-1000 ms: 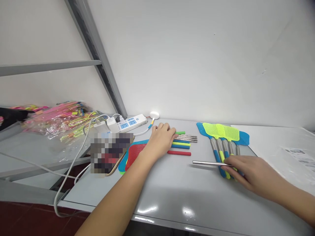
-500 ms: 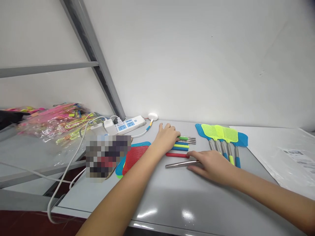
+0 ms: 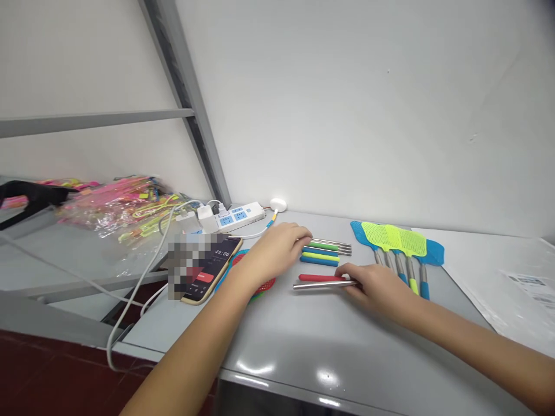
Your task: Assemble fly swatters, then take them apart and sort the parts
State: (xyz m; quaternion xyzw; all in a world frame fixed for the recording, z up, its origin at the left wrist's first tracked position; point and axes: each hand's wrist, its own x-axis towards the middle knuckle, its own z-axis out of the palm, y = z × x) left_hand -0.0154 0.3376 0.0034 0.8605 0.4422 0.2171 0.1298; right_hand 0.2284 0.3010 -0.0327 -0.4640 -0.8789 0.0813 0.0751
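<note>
My left hand (image 3: 275,251) lies open on the grey table, its fingertips close to a row of coloured foam grips (image 3: 319,256) and thin steel rods (image 3: 336,247). My right hand (image 3: 377,287) pinches the end of a steel tube (image 3: 323,285), which lies just beside a red foam grip (image 3: 316,278). Several fly swatters (image 3: 394,240) with mesh heads in blue and lime lie to the right of that hand. Red and blue swatter heads (image 3: 264,285) are mostly hidden under my left forearm.
A smartphone (image 3: 212,268), partly pixelated, lies left of my left wrist. Behind it stand a white power strip (image 3: 238,216) with plugs and cables. Plastic bags of pink toys (image 3: 117,208) lie on a lower shelf at left. A white sheet (image 3: 498,277) lies at right.
My right hand has carried the steel tube left from above the swatters to beside the red grip. My left hand has shifted slightly, and my forearm now covers more of the red swatter.
</note>
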